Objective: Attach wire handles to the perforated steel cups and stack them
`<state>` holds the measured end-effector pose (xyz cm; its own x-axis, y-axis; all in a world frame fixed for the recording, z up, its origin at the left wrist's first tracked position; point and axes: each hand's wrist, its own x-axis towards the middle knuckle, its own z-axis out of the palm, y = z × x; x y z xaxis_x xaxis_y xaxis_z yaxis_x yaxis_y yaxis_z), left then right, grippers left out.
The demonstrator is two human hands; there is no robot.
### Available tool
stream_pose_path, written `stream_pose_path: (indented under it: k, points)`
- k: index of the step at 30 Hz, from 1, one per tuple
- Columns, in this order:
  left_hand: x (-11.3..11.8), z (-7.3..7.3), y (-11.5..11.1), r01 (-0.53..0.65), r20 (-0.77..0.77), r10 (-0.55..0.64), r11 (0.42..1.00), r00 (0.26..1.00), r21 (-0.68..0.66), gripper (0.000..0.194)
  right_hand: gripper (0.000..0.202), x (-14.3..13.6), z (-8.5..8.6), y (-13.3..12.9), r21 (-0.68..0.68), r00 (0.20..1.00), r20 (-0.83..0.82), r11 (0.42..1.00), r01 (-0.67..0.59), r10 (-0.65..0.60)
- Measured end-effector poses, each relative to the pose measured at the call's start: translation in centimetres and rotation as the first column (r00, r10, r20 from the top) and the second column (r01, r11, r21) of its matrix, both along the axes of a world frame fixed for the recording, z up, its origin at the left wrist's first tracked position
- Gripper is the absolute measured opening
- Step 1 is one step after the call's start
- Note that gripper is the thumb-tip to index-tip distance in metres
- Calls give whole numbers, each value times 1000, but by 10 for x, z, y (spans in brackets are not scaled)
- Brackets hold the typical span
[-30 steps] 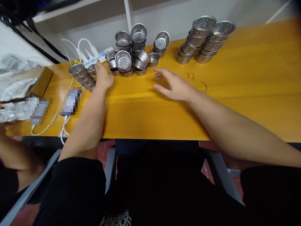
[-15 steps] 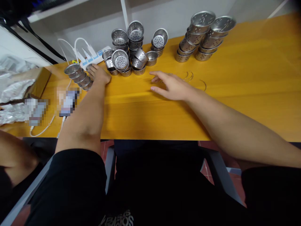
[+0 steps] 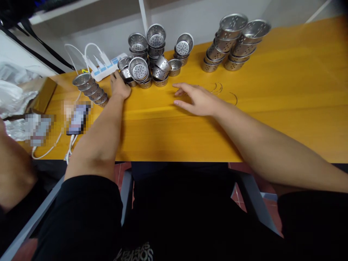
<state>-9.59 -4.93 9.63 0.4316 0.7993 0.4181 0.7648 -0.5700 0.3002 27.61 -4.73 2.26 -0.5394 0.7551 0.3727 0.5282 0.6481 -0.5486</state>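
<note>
Perforated metal cups stand in stacks along the back of the wooden table. My left hand (image 3: 119, 86) is beside the left edge of the middle cluster of cups (image 3: 139, 69), its fingers apart and no object visible in it. Left of that hand a stack of cups (image 3: 91, 88) leans over. My right hand (image 3: 194, 98) hovers over the table with thumb and fingers spread, holding nothing, in front of a single low cup (image 3: 175, 67). Two tall stacks, one at the left (image 3: 221, 41) and one at the right (image 3: 243, 47), stand farther right.
A white power strip (image 3: 110, 67) with cables lies behind my left hand. A phone (image 3: 78, 119) on a cable, plastic bags (image 3: 17, 90) and a cardboard box (image 3: 46, 95) are at the left. Thin curved strands (image 3: 233, 98) lie on the table (image 3: 174, 137). Another person's arm (image 3: 15, 170) shows.
My left hand has moved right, from beside the leaning stack toward the middle cluster. The other person's arm has shifted at the left edge. My right hand stays in place.
</note>
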Motion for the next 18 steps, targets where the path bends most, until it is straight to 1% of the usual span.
stream_pose_path:
  k: [1, 2, 3, 4, 5, 6, 7, 8, 9, 10, 11, 13, 16, 17, 18]
  points:
    - [0, -6, 8, -9, 11, 9, 1000, 1000, -16, 102, 98, 0, 0, 0, -9, 1000, -1, 1000, 0, 0]
    - [-3, -13, 21, -27, 21, 28, 999, 999, -38, 102, 98, 0, 0, 0, -17, 1000, -3, 1000, -1, 1]
    - [-6, -22, 38, -65, 32, 67, 996, 997, -65, 101, 97, 0, 0, 0, -23, 1000, -6, 1000, 0, 0]
    - [-11, -31, 60, -135, 40, 139, 986, 989, -101, 100, 96, 0, -1, 1, -25, 1000, -8, 1000, -1, 0]
    - [-17, -42, 84, -239, 48, 248, 960, 968, -146, 99, 95, 0, -1, 1, -21, 1000, -10, 1000, -1, 1]
    - [-23, -54, 109, -368, 55, 386, 907, 921, -204, 100, 94, -1, -2, 1, -13, 1000, -12, 1000, -2, 1]
    - [-29, -66, 132, -479, 71, 510, 840, 857, -257, 102, 92, -1, -3, 2, -4, 1000, -12, 1000, -2, 2]
    - [-34, -77, 152, -501, 82, 540, 819, 838, -279, 98, 91, -2, -3, 2, 5, 1000, -12, 1000, -3, 3]
    - [-39, -87, 168, -504, 115, 548, 820, 829, -272, 93, 91, -2, -3, 2, 10, 1000, -10, 1000, -4, 4]
    - [-42, -95, 179, -504, 144, 549, 824, 823, -258, 89, 91, -3, -3, 2, 12, 1000, -10, 1000, -6, 6]
    - [-43, -102, 185, -490, 150, 533, 835, 833, -248, 88, 91, -3, -3, 2, 11, 1000, -10, 1000, -9, 9]
    - [-39, -108, 184, -426, 138, 463, 874, 875, -233, 85, 93, -3, -2, 1, 4, 1000, -18, 1000, -17, 17]
    - [-22, -106, 168, -354, 109, 387, 904, 915, -238, 78, 95, -3, 0, 0, 14, 998, -40, 999, -45, 45]
    - [-15, -105, 162, -348, 108, 381, 906, 918, -241, 78, 95, -4, 1, -1, 28, 997, -44, 998, -61, 62]
    - [-8, -106, 159, -343, 107, 377, 907, 920, -244, 83, 96, -4, 2, -2, 46, 996, -45, 996, -78, 80]
